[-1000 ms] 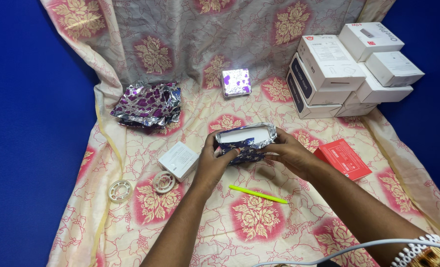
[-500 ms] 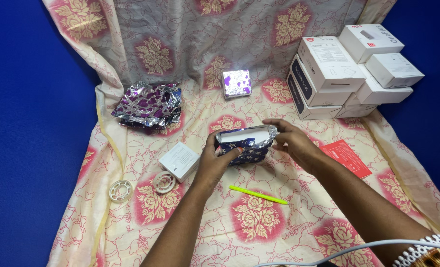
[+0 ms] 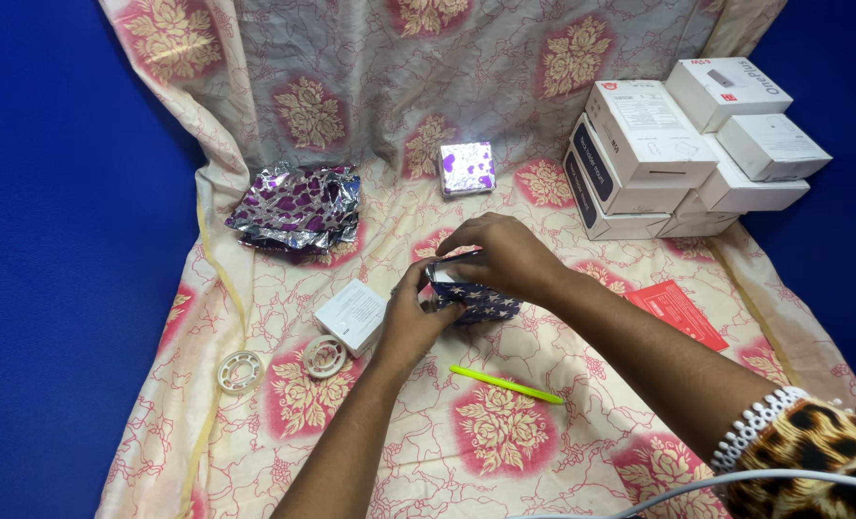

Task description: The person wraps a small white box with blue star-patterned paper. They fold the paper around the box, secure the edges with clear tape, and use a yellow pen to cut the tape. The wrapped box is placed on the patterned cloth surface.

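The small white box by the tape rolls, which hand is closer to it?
Left. The left hand sits just right of the small white box; the right hand is farther right, over the wrapped parcel.

White boxes (image 3: 678, 154) stacked right; wrapped parcel (image 3: 476, 300) centre.

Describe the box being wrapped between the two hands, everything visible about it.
The box is small and mostly covered in shiny dark foil paper with pale star-like marks. It rests on the flowered cloth, near the middle. The left hand presses its left end, where a pale patch shows; the right hand lies over its top, hiding much of it.
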